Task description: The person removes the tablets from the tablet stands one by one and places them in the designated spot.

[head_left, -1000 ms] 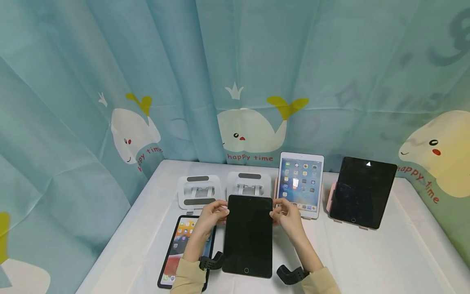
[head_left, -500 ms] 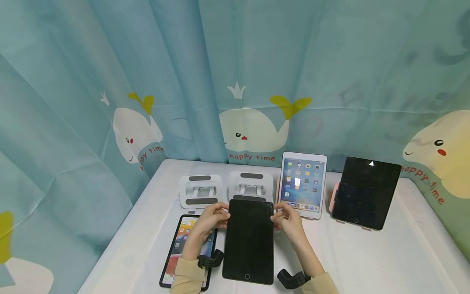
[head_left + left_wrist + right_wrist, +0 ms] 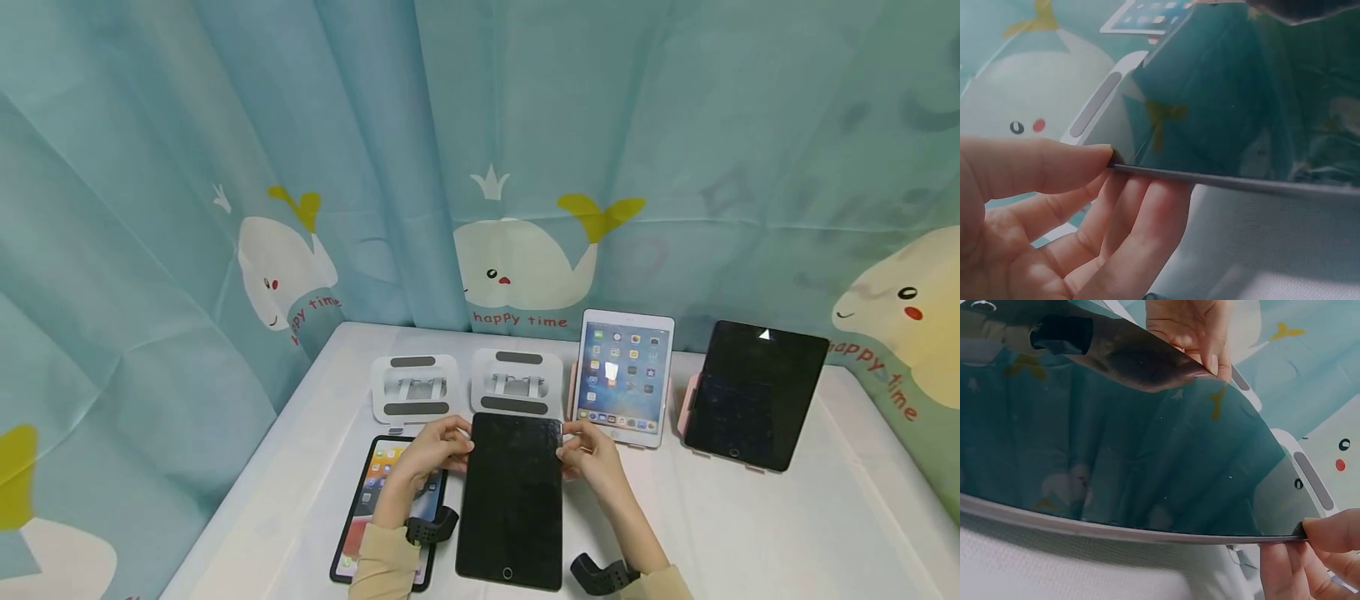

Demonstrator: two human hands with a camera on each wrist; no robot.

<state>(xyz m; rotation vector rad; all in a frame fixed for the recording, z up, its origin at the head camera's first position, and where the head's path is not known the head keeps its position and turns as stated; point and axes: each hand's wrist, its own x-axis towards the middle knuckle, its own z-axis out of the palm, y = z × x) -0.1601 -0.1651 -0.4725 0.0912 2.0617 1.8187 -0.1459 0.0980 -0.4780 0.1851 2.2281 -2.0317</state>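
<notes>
A tablet with a dark, glossy screen (image 3: 510,500) is held between both hands, its home button toward the person. My left hand (image 3: 441,446) pinches its far left corner, thumb on the edge and fingers underneath, as the left wrist view shows. At the far right corner my right hand (image 3: 588,454) pinches it the same way; in the right wrist view the thumb (image 3: 1335,531) lies at the corner. Just beyond the tablet's far edge stands a white folding stand (image 3: 517,382) with grey pads. Under my left forearm lies a black-framed tablet (image 3: 367,492) with its screen lit.
A second white stand (image 3: 415,389) is at the back left. Back right, a white tablet (image 3: 624,375) with a lit screen leans on a pink stand, and a dark tablet (image 3: 757,396) leans on another pink stand (image 3: 687,404). A whale-print curtain (image 3: 525,125) hangs behind the white table (image 3: 840,533).
The held tablet has moved slightly toward the person, uncovering more of the stand behind it. Both hands keep their pinch. The whole head view has shifted a little to the right.
</notes>
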